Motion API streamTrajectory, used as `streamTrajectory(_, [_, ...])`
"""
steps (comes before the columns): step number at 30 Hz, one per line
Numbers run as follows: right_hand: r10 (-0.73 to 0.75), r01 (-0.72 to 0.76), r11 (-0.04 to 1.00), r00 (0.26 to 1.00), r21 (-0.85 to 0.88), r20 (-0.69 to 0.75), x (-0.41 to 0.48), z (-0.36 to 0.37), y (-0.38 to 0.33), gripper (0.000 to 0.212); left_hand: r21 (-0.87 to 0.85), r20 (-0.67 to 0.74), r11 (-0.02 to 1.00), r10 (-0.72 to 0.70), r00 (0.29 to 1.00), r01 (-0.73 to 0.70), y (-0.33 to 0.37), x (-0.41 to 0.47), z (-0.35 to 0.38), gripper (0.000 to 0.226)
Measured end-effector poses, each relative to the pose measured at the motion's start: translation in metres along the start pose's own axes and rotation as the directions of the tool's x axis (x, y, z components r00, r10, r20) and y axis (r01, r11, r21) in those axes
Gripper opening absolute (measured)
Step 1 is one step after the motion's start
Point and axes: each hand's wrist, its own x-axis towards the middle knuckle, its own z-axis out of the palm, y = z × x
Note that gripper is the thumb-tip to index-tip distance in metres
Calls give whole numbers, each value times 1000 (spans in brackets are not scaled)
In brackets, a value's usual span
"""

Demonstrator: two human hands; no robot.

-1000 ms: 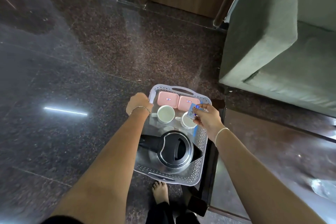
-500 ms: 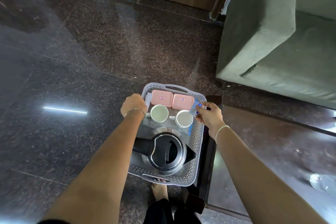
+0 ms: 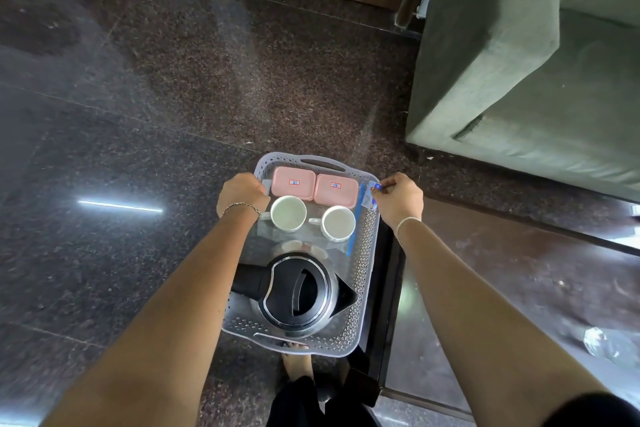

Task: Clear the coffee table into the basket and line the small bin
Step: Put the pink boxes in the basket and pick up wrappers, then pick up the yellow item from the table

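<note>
Both forearms bare from elbow to wrist. Left grip (image 3: 242, 192) and right grip (image 3: 401, 199) bare as well. Round the left wrist, a thin gold-coloured chain bracelet (image 3: 241, 205) of small links, sitting a little loose and slanting across the wrist. Round the right wrist, a narrow pale band (image 3: 408, 220), whitish, plain, thread-like; clasp or knot too small to make out. At the bottom right corner, the edge of a black sleeve (image 3: 602, 412) on the right upper arm. Low in the middle, black trousers (image 3: 298, 402), fabric dark and unmarked. Just above them, one bare foot (image 3: 297, 359), toes partly hidden.
</note>
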Motion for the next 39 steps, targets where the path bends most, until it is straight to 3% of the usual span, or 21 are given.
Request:
streamTrajectory(3, [-127, 121, 960, 992, -251, -9, 1, 7, 0, 10, -35, 14, 999, -1, 1000, 1, -2, 3, 4, 13])
streamTrajectory(7, [-345, 318, 755, 936, -574, 65, 1, 15, -2, 12, -44, 18, 998, 33, 999, -33, 0, 5, 6, 8])
streamTrajectory(11, [-415, 409, 554, 891, -725, 186, 4, 18, -2, 16, -66, 29, 997, 44, 999, -42, -1, 6, 9, 7])
streamTrajectory(15, [-444, 471, 442, 854, -763, 270, -1, 16, -1, 24, -82, 42, 996, 51, 998, -48, -1, 3, 11, 9])
streamTrajectory(18, [-489, 484, 508, 843, -713, 224, -9, 8, 7, 24, -106, 47, 992, 76, 996, -70, 4, -3, 9, 11])
streamTrajectory(22, [-434, 406, 758, 898, -510, 69, -22, -13, 16, 23, -196, 66, 978, 79, 995, -64, 25, -20, 3, 10])
streamTrajectory(25, [-381, 350, 862, 925, -366, -14, -41, -38, 21, 19, -264, 82, 961, 103, 991, -78, 49, -41, -1, 18])
streamTrajectory(29, [-347, 325, 902, 937, -285, -27, -68, -74, 32, 18, -298, 100, 942, 192, 976, -154, 89, -78, -5, 13])
streamTrajectory(33, [-332, 314, 922, 942, -226, -46, -98, -117, 50, 15, -351, 112, 912, 267, 957, -213, 124, -132, 2, 22])
streamTrajectory(39, [-307, 283, 943, 944, -176, -122, -142, -197, 115, 11, -442, 171, 866, 336, 926, -233, 158, -246, 56, 24])
